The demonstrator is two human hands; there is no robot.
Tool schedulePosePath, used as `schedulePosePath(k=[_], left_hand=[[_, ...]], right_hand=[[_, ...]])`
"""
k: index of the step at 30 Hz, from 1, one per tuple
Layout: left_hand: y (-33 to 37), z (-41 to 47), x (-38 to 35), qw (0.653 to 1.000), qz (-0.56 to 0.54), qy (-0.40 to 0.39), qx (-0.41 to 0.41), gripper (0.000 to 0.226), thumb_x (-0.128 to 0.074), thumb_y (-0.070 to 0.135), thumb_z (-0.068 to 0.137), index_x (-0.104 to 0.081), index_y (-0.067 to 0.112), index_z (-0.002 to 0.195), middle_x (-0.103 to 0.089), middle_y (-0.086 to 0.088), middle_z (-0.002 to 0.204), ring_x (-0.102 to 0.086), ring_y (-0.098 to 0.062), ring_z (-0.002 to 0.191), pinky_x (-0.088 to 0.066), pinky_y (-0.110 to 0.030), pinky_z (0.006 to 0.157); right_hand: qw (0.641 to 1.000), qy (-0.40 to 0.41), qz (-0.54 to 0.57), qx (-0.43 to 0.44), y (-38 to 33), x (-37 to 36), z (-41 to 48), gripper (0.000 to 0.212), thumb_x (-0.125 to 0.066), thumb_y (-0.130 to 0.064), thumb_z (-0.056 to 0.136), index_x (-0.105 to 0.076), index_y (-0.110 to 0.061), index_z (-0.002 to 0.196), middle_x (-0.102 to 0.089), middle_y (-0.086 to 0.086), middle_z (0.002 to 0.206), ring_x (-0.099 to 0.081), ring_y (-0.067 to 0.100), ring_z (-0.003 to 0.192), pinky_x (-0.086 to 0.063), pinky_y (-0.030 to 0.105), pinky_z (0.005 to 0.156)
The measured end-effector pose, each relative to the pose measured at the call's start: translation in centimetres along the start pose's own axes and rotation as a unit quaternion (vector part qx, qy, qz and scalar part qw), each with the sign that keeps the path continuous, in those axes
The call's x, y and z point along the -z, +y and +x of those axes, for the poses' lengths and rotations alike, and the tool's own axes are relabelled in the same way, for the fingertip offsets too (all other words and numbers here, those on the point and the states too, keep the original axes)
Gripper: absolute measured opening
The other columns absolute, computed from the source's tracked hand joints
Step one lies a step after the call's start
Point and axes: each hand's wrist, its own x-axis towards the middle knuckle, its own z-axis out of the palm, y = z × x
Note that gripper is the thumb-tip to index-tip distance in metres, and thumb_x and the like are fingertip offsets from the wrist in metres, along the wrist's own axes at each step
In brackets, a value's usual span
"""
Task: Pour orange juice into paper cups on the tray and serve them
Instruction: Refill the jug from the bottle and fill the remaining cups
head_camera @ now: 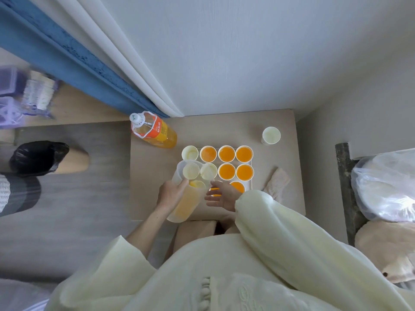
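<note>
A translucent jug (186,199) with some juice in it is gripped by the left hand (171,194) and tipped toward the tray (250,184). The right hand (222,195) is held open, fingers spread, just beside the jug and over the tray's near edge, nothing in it. On the tray, several cups (226,153) are filled orange and three at the left look empty. A juice bottle (155,131) is parked at the table's (155,176) far left, a spare cup (271,135) far right, a cloth (277,181) right of the tray.
</note>
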Motion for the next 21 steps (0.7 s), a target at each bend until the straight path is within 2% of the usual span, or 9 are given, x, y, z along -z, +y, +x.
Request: schedulePosePath(k=[4, 8, 11, 15, 21], left_hand=[[-0.5, 0.4, -0.5, 1.0, 0.008, 0.007, 0.012, 0.051, -0.058, 0.043, 0.086, -0.034, 0.013, 0.053, -0.037, 0.0, 0.055, -0.036, -0.02, 0.054, -0.029, -0.03, 0.051], [-0.8, 0.7, -0.7, 1.0, 0.008, -0.009, 0.015, 0.051, -0.054, 0.056, 0.075, -0.035, 0.014, 0.052, -0.038, 0.001, 0.054, -0.038, -0.018, 0.052, -0.029, -0.029, 0.049], [-1.0, 1.0, -1.1, 1.0, 0.004, -0.003, 0.018, 0.05, -0.056, 0.05, 0.083, -0.037, 0.013, 0.055, -0.04, 0.001, 0.056, -0.04, -0.021, 0.056, -0.031, -0.029, 0.051], [-0.7, 1.1, -1.8, 0.999, -0.015, 0.011, 0.04, 0.043, -0.057, 0.045, 0.084, -0.041, 0.013, 0.06, -0.042, 0.0, 0.061, -0.041, -0.022, 0.059, -0.031, -0.029, 0.052], [-0.6, 1.8, -2.5, 0.998, -0.012, 0.016, 0.053, 0.041, -0.055, 0.045, 0.087, -0.043, 0.013, 0.062, -0.045, -0.001, 0.063, -0.045, -0.022, 0.063, -0.033, -0.029, 0.054]], right_hand=[[1.0, -0.01, 0.0, -0.004, 0.2, 0.2, 0.0, 0.009, -0.056, -0.022, 0.096, -0.061, -0.013, 0.097, -0.061, 0.018, 0.109, -0.064, 0.033, 0.106, -0.057, 0.04, 0.081], [1.0, -0.009, -0.001, -0.01, 0.4, 0.1, 0.3, 0.012, -0.056, -0.02, 0.096, -0.061, -0.011, 0.103, -0.06, 0.02, 0.111, -0.065, 0.032, 0.101, -0.06, 0.038, 0.074], [1.0, -0.008, -0.003, -0.009, 0.6, 0.2, 0.4, 0.013, -0.055, -0.023, 0.097, -0.061, -0.013, 0.101, -0.061, 0.019, 0.111, -0.065, 0.033, 0.102, -0.059, 0.041, 0.08], [1.0, -0.003, -0.005, -0.009, 0.4, 0.3, 0.4, 0.012, -0.052, -0.024, 0.099, -0.06, -0.014, 0.1, -0.061, 0.018, 0.109, -0.063, 0.036, 0.11, -0.055, 0.046, 0.089], [0.999, 0.001, -0.024, -0.022, -0.2, 0.1, 0.2, 0.012, -0.051, -0.022, 0.1, -0.059, -0.014, 0.098, -0.06, 0.019, 0.113, -0.063, 0.034, 0.108, -0.055, 0.045, 0.089]])
